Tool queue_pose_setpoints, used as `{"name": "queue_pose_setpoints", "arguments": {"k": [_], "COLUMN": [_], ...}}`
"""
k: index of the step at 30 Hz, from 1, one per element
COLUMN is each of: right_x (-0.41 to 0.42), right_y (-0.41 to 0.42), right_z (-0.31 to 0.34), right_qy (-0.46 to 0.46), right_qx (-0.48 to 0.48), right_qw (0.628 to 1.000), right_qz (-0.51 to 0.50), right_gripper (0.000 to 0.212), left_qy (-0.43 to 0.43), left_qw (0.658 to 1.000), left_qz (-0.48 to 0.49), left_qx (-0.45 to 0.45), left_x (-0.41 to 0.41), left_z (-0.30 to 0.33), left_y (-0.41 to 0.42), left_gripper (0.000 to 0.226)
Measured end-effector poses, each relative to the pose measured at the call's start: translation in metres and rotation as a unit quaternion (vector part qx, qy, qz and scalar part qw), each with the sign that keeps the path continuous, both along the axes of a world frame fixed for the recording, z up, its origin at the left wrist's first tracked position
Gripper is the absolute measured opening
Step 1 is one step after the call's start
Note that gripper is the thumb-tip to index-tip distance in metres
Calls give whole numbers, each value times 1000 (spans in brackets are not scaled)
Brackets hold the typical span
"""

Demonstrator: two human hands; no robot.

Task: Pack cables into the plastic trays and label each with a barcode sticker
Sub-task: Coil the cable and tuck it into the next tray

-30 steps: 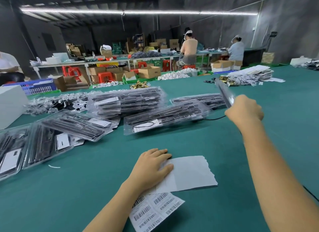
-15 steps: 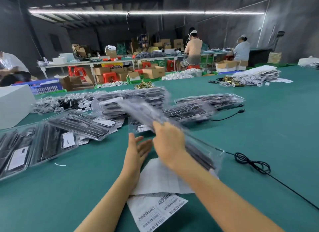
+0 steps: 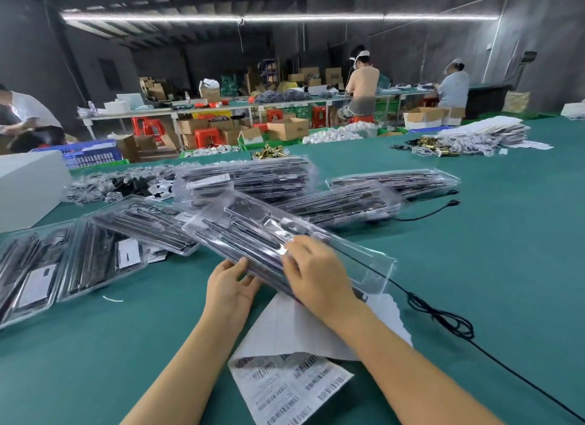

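Cable-filled plastic tray (image 3: 269,234), clear and long, hangs tilted above the green worktop (image 3: 474,266), its far end pointing away to the left and its near end over a torn white backing sheet (image 3: 300,326). Both hands carry it: the right hand (image 3: 316,271) lies on top with fingers curled round the tray's near edge, a grasping grip, while the left hand (image 3: 229,283) cups the underside, thumb and fingers pinching the lower edge. Black cables show through the clear plastic. A loose black cable (image 3: 443,317) trails from under the tray's right end across the worktop, bunched in a small coil. Just below the backing sheet, between the forearms, lies a barcode sticker sheet (image 3: 291,390) with several printed labels. Beyond the held tray, more packed trays (image 3: 250,179) are stacked in overlapping piles, some already bearing white labels, and a row of labelled trays (image 3: 63,266) lies flat at the left. A white box (image 3: 28,187) stands at the far left edge. Further off, a heap of bagged parts (image 3: 468,139) rests on the worktop, and other workers (image 3: 362,86) stand at a long bench among cardboard boxes and red stools.
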State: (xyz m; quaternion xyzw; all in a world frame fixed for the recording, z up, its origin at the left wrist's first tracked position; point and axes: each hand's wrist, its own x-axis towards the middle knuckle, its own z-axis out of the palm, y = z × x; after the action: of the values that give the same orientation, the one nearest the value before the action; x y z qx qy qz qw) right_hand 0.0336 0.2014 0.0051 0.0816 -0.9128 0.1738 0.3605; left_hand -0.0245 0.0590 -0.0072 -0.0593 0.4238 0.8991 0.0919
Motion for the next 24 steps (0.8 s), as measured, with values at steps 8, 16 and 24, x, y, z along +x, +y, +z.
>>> {"name": "queue_pose_setpoints", "arguments": {"k": [8, 16, 24], "right_x": [-1, 6, -2], "right_y": [64, 95, 105], "right_z": [14, 23, 13], "right_qy": [-237, -386, -280], "right_qx": [-50, -45, -203], "right_qw": [930, 902, 919], "right_qz": [-278, -191, -187], "right_gripper": [67, 47, 20], "left_qy": [-18, -29, -25], "left_qw": [996, 983, 907], "left_qz": [83, 182, 267], "left_qx": [4, -11, -325], "left_x": [-18, -37, -33], "left_z": [4, 4, -4], "left_y": [-26, -58, -60], "left_gripper": [54, 40, 22]}}
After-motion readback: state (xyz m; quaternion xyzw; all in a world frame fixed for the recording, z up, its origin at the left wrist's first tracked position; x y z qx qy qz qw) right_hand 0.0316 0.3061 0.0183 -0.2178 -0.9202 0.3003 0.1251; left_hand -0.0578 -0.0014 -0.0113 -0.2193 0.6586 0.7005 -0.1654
